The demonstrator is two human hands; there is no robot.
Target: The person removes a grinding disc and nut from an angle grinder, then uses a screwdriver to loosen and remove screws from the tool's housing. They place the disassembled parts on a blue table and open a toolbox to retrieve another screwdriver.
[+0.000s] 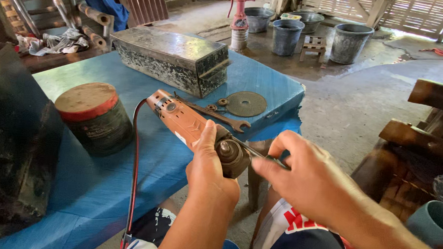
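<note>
Angle grinder [190, 125] at the bench's front edge: my left hand [209, 170] grips it, right fingers [273, 162] pinch a thin tool [248, 150] at its bare spindle [225, 147], next needing steady turning.

A blue-covered counter [123, 185] carries a dented metal box [171, 58], a squat cylindrical tin [94, 116] with a red rim, an open-ended wrench [217, 116], a grey abrasive disc [246, 104] and small washers [217, 104]. Beyond, on the concrete floor [358, 108], stand grey buckets [349, 42] and a red hand pump [240, 11].

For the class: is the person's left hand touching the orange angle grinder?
Touching. The head view shows the left hand wrapped around the orange angle grinder near its head.
</note>
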